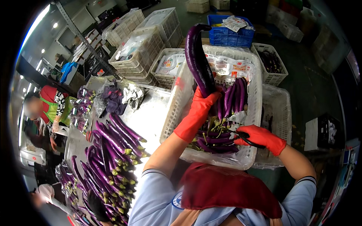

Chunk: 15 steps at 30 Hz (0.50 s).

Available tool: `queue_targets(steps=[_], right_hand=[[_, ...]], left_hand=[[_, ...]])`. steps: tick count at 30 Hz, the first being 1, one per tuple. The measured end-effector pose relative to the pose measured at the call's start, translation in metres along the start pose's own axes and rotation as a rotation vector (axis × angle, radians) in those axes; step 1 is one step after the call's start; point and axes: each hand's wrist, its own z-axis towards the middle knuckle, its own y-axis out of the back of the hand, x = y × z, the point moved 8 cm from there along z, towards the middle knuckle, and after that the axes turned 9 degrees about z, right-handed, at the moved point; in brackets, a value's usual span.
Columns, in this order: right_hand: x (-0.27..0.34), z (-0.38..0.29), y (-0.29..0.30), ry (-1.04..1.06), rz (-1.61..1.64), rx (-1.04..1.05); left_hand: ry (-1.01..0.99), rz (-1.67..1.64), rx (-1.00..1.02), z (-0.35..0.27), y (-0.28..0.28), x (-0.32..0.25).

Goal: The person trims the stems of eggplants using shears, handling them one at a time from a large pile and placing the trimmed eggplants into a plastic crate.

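Note:
My left hand, in a red rubber glove, grips a long purple eggplant that stands up above the white plastic crate. In my right hand, gloved the same way, is a pair of black-handled scissors, their blades pointing left over the crate. Whether the blades are apart I cannot tell. Inside the crate lie more eggplants, their stems toward the middle, with printed paper at the far end. Many other eggplants are piled on the metal table to the left.
Wrapped eggplants and red-handled scissors lie on the metal table. Two co-workers stand beyond it; a dark-gloved hand reaches the pile. Stacked white crates, a blue crate and a smaller eggplant crate surround mine.

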Motion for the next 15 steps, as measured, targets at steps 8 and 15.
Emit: queue_targets(steps=[8,15], right_hand=[[-0.006,0.031,-0.017,-0.031,-0.174,0.005],[-0.012,0.041,-0.032,0.01,-0.167,-0.1]], left_hand=[[-0.265,0.121,-0.218,-0.006,-0.028,0.025],[-0.319,0.319,-0.305,-0.018,0.003,0.07]])
